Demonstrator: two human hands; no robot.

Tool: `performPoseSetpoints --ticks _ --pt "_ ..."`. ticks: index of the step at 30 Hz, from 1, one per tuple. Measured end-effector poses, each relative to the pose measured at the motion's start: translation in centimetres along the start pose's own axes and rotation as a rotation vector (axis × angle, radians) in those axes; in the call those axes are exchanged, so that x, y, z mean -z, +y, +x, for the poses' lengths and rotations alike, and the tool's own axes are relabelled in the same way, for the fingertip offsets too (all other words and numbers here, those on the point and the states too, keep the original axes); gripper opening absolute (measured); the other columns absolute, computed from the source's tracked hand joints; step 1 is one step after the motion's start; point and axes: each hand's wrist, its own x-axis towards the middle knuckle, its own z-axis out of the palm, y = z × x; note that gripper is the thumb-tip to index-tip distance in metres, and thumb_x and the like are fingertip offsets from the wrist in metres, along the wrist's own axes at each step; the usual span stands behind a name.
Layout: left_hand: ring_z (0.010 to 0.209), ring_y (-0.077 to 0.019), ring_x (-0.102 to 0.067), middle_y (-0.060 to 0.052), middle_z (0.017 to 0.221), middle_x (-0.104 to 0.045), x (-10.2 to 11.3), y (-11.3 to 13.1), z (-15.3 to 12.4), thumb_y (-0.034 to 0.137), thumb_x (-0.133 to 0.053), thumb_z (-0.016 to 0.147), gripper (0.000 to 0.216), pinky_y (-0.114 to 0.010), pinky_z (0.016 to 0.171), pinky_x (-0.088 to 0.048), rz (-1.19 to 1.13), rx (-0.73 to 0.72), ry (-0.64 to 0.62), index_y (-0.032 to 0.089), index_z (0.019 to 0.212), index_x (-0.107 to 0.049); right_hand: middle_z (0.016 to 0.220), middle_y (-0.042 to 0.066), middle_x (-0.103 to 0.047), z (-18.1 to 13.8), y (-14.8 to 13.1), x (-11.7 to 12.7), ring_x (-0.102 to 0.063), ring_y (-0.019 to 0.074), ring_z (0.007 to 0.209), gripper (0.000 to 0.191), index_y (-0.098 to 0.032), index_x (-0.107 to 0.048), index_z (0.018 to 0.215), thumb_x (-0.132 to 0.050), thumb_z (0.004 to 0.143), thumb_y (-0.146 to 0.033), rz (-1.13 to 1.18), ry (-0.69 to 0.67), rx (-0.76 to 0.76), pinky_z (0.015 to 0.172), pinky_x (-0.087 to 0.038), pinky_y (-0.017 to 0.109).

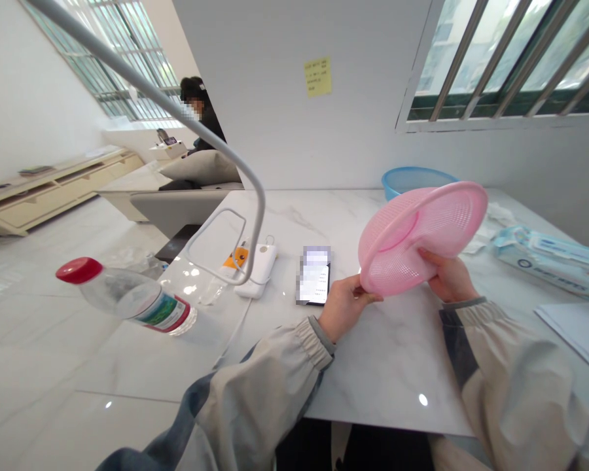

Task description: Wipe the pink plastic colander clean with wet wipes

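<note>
A pink mesh plastic basket (397, 245) is held tilted above the white marbled table (373, 366). My left hand (346, 307) pinches its rim at the lower left, thumb and fingers closed on the edge. My right hand (449, 278) grips the lower right part, with the thumb pressed on the mesh and the other fingers mostly hidden behind it. Partly covered by the pink one, a blue basket (417, 176) stands farther back by the wall. Just left of my left hand lies a phone (315, 275) with a lit screen.
At left stand a red-capped water bottle (142, 301) and a white box-like device (258, 269) with a cable, near a lamp arm (177, 104). On the right lie a blue wipes pack (554, 261), tissues (500, 214) and white paper (576, 330). Another person (206, 118) sits far back.
</note>
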Motion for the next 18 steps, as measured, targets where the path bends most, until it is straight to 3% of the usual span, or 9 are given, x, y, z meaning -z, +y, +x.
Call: performPoseSetpoints --ticks 6,13,18 --pt "0.088 -0.0268 -0.077 -0.008 0.091 -0.084 -0.04 -0.04 -0.03 0.036 -0.092 0.078 0.026 -0.04 0.087 -0.061 -0.004 0.044 0.002 0.015 0.09 -0.082 0.118 -0.001 -0.081 -0.27 0.29 -0.18 -0.076 0.0267 0.115 0.034 -0.033 -0.077 0.09 -0.092 0.062 -0.019 -0.024 -0.118 -0.028 0.094 -0.069 0.042" --pt "0.086 -0.0263 -0.078 -0.011 0.092 -0.084 -0.17 -0.2 0.26 0.035 -0.089 0.081 0.023 -0.04 0.086 -0.062 0.028 0.06 0.027 0.015 0.092 -0.083 0.104 0.002 -0.082 0.13 -0.05 -0.18 -0.075 0.0284 0.113 0.038 -0.027 -0.075 0.086 -0.093 0.055 -0.014 -0.012 0.01 0.048 0.098 -0.067 0.04" --pt "0.083 -0.0256 -0.077 -0.01 0.09 -0.084 -0.1 0.19 0.16 0.037 -0.088 0.083 0.024 -0.039 0.083 -0.061 0.072 0.05 0.027 0.015 0.092 -0.083 0.102 0.002 -0.081 0.0 -0.24 -0.45 -0.075 0.0237 0.111 0.041 -0.025 -0.073 0.088 -0.09 0.053 -0.01 0.073 -0.022 -0.017 0.099 -0.066 0.034"
